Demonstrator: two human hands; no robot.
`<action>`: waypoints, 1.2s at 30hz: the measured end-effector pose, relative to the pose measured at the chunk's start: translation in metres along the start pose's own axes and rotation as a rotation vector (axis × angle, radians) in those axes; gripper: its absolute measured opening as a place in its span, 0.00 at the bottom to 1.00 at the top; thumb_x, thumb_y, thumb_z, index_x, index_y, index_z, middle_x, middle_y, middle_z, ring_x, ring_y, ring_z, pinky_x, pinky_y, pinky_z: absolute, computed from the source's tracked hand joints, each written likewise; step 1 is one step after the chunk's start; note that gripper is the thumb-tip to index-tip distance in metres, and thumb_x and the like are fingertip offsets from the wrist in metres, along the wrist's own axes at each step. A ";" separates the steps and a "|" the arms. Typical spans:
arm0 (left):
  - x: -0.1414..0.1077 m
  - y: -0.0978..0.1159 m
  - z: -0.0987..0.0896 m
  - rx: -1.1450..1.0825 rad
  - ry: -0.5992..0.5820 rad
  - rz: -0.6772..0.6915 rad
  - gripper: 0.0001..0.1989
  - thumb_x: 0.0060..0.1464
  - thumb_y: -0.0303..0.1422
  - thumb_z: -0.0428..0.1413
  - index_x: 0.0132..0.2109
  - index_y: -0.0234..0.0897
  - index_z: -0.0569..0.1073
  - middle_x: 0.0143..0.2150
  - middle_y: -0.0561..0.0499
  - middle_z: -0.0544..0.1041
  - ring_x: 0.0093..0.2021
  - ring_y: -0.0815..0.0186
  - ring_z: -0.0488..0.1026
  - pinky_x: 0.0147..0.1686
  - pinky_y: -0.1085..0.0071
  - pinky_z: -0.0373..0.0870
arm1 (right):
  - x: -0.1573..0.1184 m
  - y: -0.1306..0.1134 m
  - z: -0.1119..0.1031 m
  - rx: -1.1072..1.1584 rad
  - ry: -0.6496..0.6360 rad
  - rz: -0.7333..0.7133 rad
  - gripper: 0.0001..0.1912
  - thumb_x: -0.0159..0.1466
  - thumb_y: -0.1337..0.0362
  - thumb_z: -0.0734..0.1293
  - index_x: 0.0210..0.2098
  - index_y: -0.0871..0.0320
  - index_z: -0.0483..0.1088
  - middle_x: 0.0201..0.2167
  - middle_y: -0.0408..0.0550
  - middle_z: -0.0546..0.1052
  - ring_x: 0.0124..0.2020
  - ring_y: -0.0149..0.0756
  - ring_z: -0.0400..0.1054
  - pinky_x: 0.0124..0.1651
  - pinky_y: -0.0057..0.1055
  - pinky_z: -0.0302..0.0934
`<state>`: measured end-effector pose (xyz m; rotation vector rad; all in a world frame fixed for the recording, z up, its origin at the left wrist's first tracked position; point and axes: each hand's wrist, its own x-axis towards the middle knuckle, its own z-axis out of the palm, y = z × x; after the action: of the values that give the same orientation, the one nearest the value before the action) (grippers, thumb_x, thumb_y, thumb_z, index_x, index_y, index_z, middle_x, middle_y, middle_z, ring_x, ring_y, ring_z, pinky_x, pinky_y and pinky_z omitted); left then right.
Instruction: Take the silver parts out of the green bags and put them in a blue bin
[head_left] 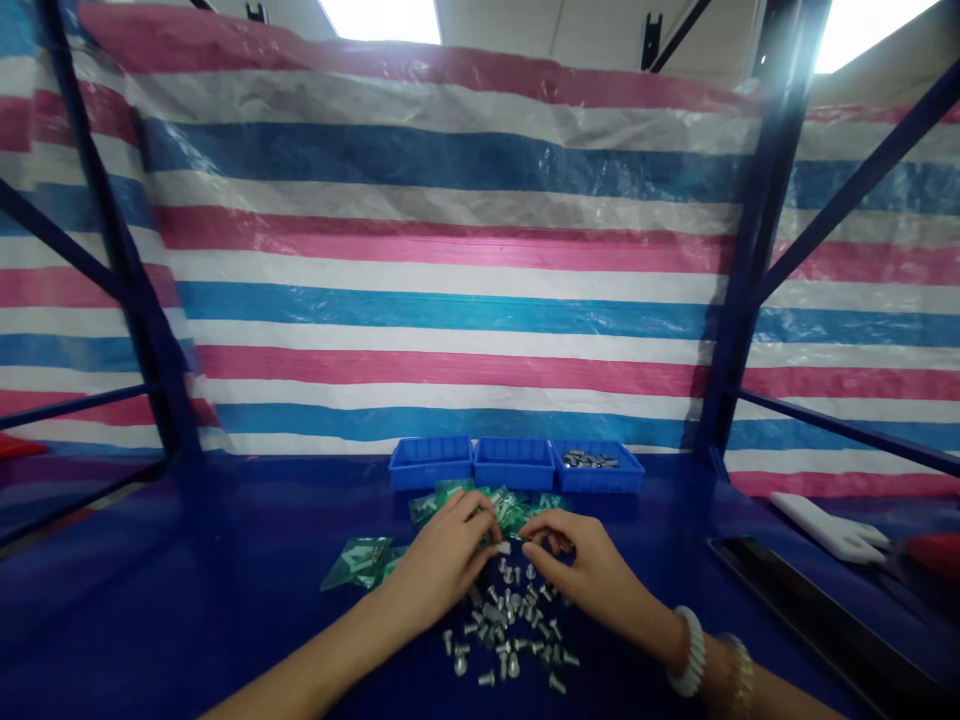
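The left hand [439, 560] and the right hand [574, 562] meet above the blue bench [225, 610], their fingers curled inward and nearly closed. The fingers hide the space between them, so I cannot tell whether either hand has hold of anything. A small silver bolt [504, 548] shows just beside the left fingertips [487, 530], its long axis roughly level and pointing toward the right hand. Directly below the fingers spreads a loose heap of silver bolts [504, 630], several dozen and too many to count exactly, their long axes pointing every way. Crumpled green plastic bags [487, 507] lie just past the fingertips, and another green plastic bag [358, 562] lies left of the left hand. Farther ahead of the fingers stand three blue plastic bins [514, 462] in a row, the rightmost holding metal parts [590, 460]. A white beaded bracelet [688, 652] circles the right wrist.
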<state>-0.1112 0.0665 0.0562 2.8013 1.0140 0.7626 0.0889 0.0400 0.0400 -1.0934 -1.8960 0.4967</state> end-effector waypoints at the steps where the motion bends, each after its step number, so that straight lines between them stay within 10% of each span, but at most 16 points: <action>1: 0.000 0.003 0.000 -0.031 0.047 0.010 0.05 0.57 0.25 0.52 0.39 0.37 0.70 0.41 0.48 0.71 0.44 0.60 0.67 0.44 0.63 0.66 | 0.000 0.000 0.001 0.065 -0.007 0.047 0.07 0.60 0.65 0.66 0.36 0.58 0.74 0.26 0.44 0.75 0.27 0.32 0.66 0.31 0.28 0.59; 11: -0.008 0.028 0.011 -0.293 0.305 -0.053 0.04 0.53 0.25 0.54 0.36 0.36 0.72 0.32 0.51 0.73 0.33 0.65 0.71 0.33 0.71 0.66 | -0.004 -0.007 0.004 0.179 0.089 0.010 0.03 0.57 0.66 0.68 0.29 0.60 0.73 0.22 0.44 0.73 0.24 0.32 0.67 0.27 0.27 0.59; 17: -0.006 0.034 0.020 -0.874 0.063 -0.341 0.11 0.41 0.19 0.51 0.31 0.33 0.76 0.27 0.52 0.77 0.30 0.65 0.74 0.31 0.73 0.67 | -0.013 -0.008 0.002 -0.123 0.135 -0.510 0.05 0.60 0.70 0.67 0.37 0.57 0.71 0.27 0.46 0.72 0.30 0.35 0.65 0.32 0.31 0.59; 22: -0.006 0.038 0.020 -1.227 0.027 -0.434 0.12 0.43 0.22 0.55 0.38 0.32 0.76 0.32 0.49 0.79 0.36 0.64 0.76 0.40 0.70 0.69 | -0.012 -0.009 -0.001 -0.145 0.191 -0.571 0.08 0.60 0.71 0.67 0.40 0.57 0.70 0.28 0.46 0.72 0.30 0.34 0.65 0.32 0.31 0.60; 36: -0.014 0.043 0.006 -0.531 0.304 0.060 0.21 0.58 0.22 0.46 0.54 0.45 0.68 0.53 0.47 0.72 0.52 0.60 0.67 0.48 0.62 0.68 | 0.007 0.009 -0.003 0.566 0.037 0.087 0.11 0.52 0.64 0.72 0.30 0.57 0.66 0.28 0.43 0.76 0.33 0.35 0.73 0.36 0.28 0.68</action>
<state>-0.0929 0.0250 0.0546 2.3089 0.6308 1.2752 0.0941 0.0505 0.0387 -0.7981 -1.5362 0.9835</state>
